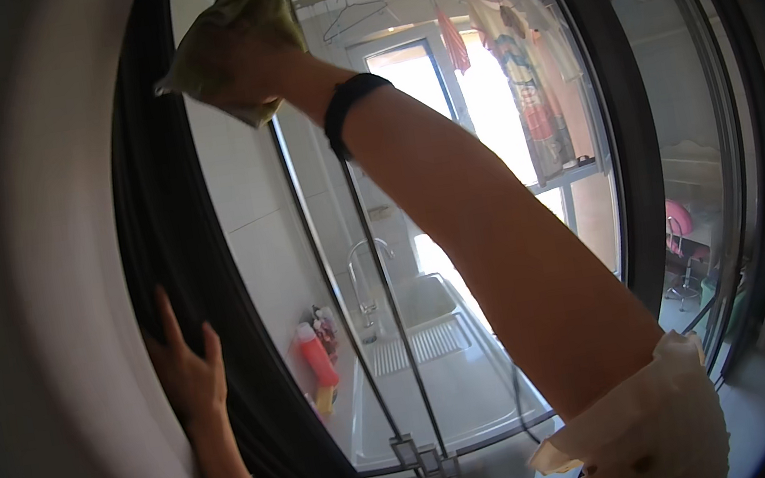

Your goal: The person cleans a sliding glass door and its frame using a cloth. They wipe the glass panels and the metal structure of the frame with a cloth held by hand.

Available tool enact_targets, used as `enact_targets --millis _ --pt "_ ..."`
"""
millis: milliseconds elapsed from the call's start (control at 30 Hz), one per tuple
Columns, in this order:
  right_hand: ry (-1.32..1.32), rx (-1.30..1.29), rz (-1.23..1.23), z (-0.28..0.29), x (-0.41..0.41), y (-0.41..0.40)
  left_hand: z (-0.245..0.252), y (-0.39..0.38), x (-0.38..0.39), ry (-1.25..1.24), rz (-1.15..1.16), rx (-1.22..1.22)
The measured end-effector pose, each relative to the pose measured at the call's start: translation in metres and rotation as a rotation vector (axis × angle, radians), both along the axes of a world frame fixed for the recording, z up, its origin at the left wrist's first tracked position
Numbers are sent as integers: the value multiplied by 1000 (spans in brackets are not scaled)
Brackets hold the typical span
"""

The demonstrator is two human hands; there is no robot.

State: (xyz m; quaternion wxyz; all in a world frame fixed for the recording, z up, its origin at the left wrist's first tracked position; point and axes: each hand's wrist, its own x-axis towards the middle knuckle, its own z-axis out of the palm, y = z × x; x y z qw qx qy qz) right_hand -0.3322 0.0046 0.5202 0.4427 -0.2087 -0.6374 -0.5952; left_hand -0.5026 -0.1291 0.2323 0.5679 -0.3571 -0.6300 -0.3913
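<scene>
My right hand (261, 76) is raised to the upper left, gripping a green cloth (260, 18). The cloth lies against or just before the upper part of a glass sliding door, beside its dark frame (247, 294); the exact contact cannot be told. A black band circles my right wrist. Lower on the left, my left hand (191, 365) rests with fingers spread on or near the dark door surround. It holds nothing, and part of it is in shadow. Narrow door stiles (392, 304) with square pulls (405, 450) run down the middle.
Behind the glass are a white sink (427, 298) with a ribbed washboard, a chrome faucet (352, 272) and a pink bottle (316, 355). Clothes (531, 93) hang from a rail near a bright window. A pale wall edge (80, 281) stands close on the left.
</scene>
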Motion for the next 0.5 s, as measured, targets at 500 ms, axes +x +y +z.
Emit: enact_targets --millis 500 --pt "520 -253 -484 51 327 35 -6 9 1 -190 249 -78"
